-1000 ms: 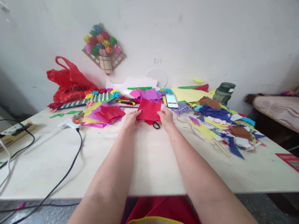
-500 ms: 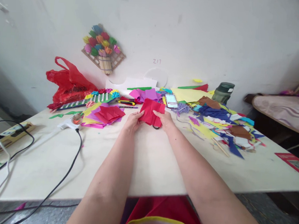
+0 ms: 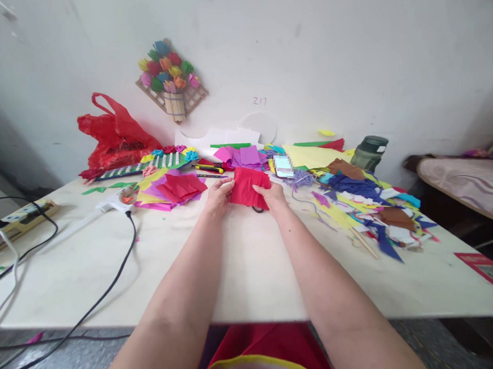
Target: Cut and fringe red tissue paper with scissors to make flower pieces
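A square of red crepe paper [image 3: 247, 188] is stretched between my two hands, a little above the table. My left hand [image 3: 220, 195] is closed at the paper's left edge, its thumb lying up along that side. With the thumb on top and the fingers behind, my right hand [image 3: 274, 197] pinches the right edge. Below the sheet a dark curved piece [image 3: 257, 210] peeks out; the rest of it is covered. A stack of red, purple and yellow paper sheets [image 3: 182, 188] lies left of my left hand.
Coloured scraps [image 3: 393, 216] spread across the right side, near a green bottle [image 3: 369, 152]. A yellow utility knife [image 3: 210, 168], a phone [image 3: 282, 166] and purple yarn [image 3: 302, 177] lie behind my hands. At left are a glue gun [image 3: 117, 201] with its cord, and a red bag [image 3: 118, 132].
The red paper has been turned straighter and pulled flatter, its top edge now lower. My left fingers have shifted slightly at its left edge; my right hand keeps its hold.
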The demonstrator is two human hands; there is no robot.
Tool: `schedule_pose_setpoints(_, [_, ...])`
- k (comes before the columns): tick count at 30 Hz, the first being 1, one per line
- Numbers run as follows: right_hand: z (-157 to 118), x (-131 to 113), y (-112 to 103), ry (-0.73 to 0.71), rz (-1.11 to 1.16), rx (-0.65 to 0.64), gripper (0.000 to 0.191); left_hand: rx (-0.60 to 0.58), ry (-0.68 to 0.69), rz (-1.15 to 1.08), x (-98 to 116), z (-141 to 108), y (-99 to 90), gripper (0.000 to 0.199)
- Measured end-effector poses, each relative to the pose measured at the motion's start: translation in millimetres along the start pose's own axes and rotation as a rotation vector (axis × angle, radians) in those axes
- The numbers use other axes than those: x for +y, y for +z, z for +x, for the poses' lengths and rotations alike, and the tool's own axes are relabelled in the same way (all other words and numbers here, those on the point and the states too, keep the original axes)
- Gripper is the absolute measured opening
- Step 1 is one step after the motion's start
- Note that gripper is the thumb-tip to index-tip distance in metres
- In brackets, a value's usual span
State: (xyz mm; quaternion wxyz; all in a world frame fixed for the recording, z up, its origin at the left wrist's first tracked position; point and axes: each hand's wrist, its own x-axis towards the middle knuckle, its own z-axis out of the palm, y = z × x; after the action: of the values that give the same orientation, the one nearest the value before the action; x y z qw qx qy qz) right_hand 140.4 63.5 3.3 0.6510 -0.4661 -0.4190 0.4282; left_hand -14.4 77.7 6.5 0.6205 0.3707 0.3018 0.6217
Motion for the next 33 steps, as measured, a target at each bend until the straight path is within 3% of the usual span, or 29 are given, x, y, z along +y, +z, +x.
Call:
schedule_pose_setpoints(26, [-2.6, -2.0, -2.3, 0.065, 0.007, -0.008, 0.023, -0.019, 0.074, 0.013, 1.8, -0.1, 0.2, 0.035])
schedule_pose_setpoints(33, [-3.3, -3.8, -1.6, 0.085, 0.043, -0.010, 0.020, -0.073, 0.096, 0.015, -0.1, 1.5, -1.6, 0.038])
